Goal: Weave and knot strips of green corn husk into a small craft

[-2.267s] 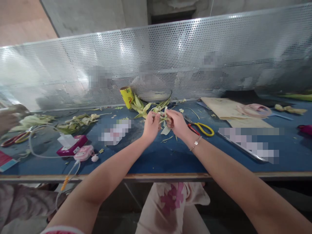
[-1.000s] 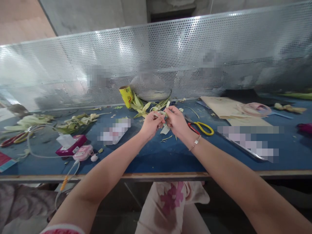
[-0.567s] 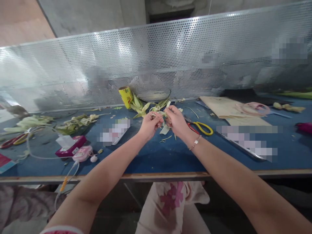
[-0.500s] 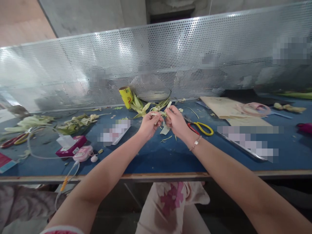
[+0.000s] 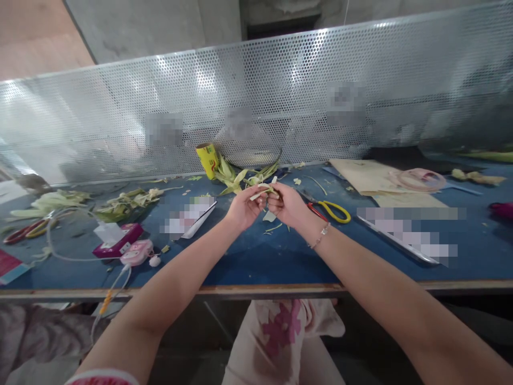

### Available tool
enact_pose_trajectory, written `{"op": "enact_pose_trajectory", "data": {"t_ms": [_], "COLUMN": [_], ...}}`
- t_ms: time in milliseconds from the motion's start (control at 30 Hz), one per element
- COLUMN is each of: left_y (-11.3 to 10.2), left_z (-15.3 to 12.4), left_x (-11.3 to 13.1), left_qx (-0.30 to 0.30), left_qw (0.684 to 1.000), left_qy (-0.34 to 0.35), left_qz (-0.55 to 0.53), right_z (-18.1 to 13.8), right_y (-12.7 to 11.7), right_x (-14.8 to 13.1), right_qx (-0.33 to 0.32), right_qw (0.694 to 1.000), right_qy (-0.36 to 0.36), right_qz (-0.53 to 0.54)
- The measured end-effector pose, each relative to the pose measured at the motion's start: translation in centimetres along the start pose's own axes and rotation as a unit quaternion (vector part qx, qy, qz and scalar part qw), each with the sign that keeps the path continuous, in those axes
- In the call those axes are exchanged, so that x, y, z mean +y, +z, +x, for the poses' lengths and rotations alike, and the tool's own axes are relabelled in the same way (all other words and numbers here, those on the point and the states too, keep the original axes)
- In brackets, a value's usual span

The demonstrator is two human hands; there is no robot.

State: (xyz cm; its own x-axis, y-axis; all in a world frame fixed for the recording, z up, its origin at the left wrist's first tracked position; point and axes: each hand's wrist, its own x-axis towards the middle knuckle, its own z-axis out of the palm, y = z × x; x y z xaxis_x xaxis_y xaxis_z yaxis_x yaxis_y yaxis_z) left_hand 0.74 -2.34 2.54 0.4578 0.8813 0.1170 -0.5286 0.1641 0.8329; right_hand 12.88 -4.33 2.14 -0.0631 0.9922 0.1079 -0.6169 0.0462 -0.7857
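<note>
In front of my body, my left hand (image 5: 242, 209) and my right hand (image 5: 285, 204) meet above the blue tabletop (image 5: 256, 267). Both are closed on a pale green strip of corn husk (image 5: 257, 195), its short ends poking out between the fingertips. Much of the strip is hidden by the fingers. Just behind the hands lies a heap of green husk leaves (image 5: 232, 179), with a yellow cylinder (image 5: 207, 160) leaning beside it. Right of my right wrist rest scissors (image 5: 336, 212) with red and yellow handles. A small cut piece of husk (image 5: 269, 216) lies beneath the hands.
A perforated metal screen (image 5: 168, 91) rises behind the table. To the left are more husks (image 5: 132, 203), scissors (image 5: 28, 231), a tissue box (image 5: 120, 240) and a pink corded device (image 5: 137, 252). Brown paper (image 5: 356, 176) and a blurred-out flat item (image 5: 401, 235) lie to the right.
My hands have come closer together, and my right fingers have curled in lower. The strip's end that stood up above my right hand now sticks out less.
</note>
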Motion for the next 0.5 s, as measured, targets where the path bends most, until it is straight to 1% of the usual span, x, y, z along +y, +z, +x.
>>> {"op": "enact_pose_trajectory", "data": {"t_ms": [67, 133, 200, 233, 300, 367, 433, 500], "left_y": [-0.1, -0.4, -0.7, -0.8, -1.1, -1.5, -1.7, -1.9], "left_z": [0.0, 0.2, 0.5, 0.6, 0.8, 1.0, 1.0, 1.1], "left_x": [0.1, 0.1, -0.1, -0.2, -0.4, -0.6, -0.6, -0.5], "left_qx": [-0.022, -0.049, -0.061, -0.061, -0.049, -0.038, -0.03, -0.018], "left_qw": [0.999, 0.996, 0.983, 0.968, 0.919, 0.856, 0.798, 0.751], "left_qy": [0.016, 0.036, 0.069, 0.095, 0.166, 0.234, 0.291, 0.335], "left_qz": [0.02, 0.067, 0.159, 0.222, 0.353, 0.459, 0.527, 0.569], "right_z": [0.1, 0.1, 0.1, 0.1, 0.1, 0.2, 0.2, 0.2], "right_y": [-0.2, -0.3, -0.4, -0.5, -0.5, -0.6, -0.8, -0.9], "right_x": [-0.4, -0.8, -1.0, -1.1, -1.2, -1.3, -1.3, -1.4], "right_qx": [-0.012, -0.018, -0.002, 0.01, 0.038, 0.051, 0.049, 0.041], "right_qw": [0.998, 0.995, 0.993, 0.992, 0.991, 0.989, 0.988, 0.987], "right_qy": [0.05, 0.078, 0.086, 0.087, 0.086, 0.087, 0.092, 0.099], "right_qz": [0.032, 0.059, 0.08, 0.088, 0.097, 0.105, 0.114, 0.117]}}
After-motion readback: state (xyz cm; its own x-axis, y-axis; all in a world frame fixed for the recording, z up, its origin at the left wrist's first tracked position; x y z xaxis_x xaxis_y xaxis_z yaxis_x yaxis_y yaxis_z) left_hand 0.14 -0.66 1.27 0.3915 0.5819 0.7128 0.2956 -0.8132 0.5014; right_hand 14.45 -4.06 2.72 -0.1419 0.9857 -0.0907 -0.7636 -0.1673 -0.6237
